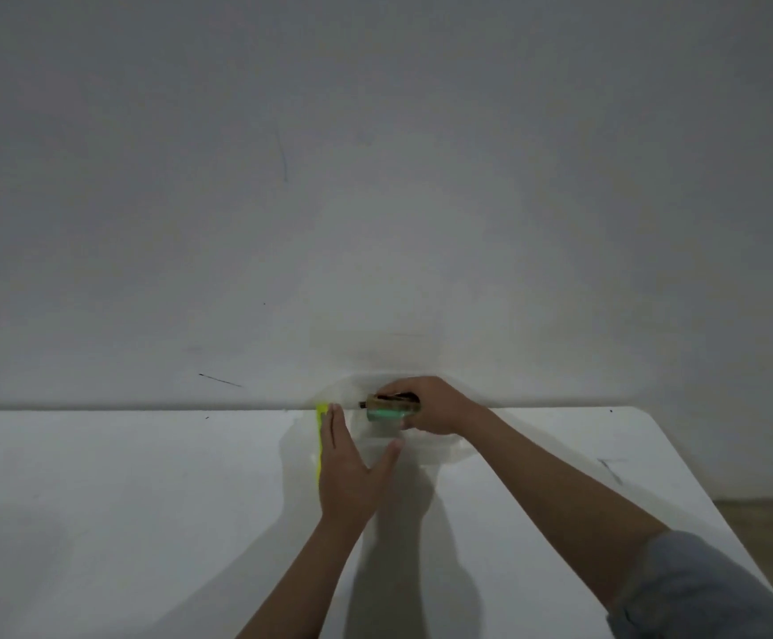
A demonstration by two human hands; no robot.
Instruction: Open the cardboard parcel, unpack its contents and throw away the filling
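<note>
My right hand (pixel 430 403) is closed around a small bottle (pixel 386 410) with a brownish cap end and a greenish body, held on its side near the wall. The bottle lies on or in a clear plastic wrap (pixel 444 449) spread on the white table (pixel 122 500). My left hand (pixel 352 472) rests flat on the wrap, fingers together and thumb spread. A bright yellow strip (pixel 321 435) shows along its left edge. No cardboard parcel is in view.
The table's back edge meets a plain white wall (pixel 375 200). The table's right edge runs diagonally at the lower right, with brown floor (pixel 771 528) beyond it. A grey sleeve (pixel 697 592) covers my right upper arm.
</note>
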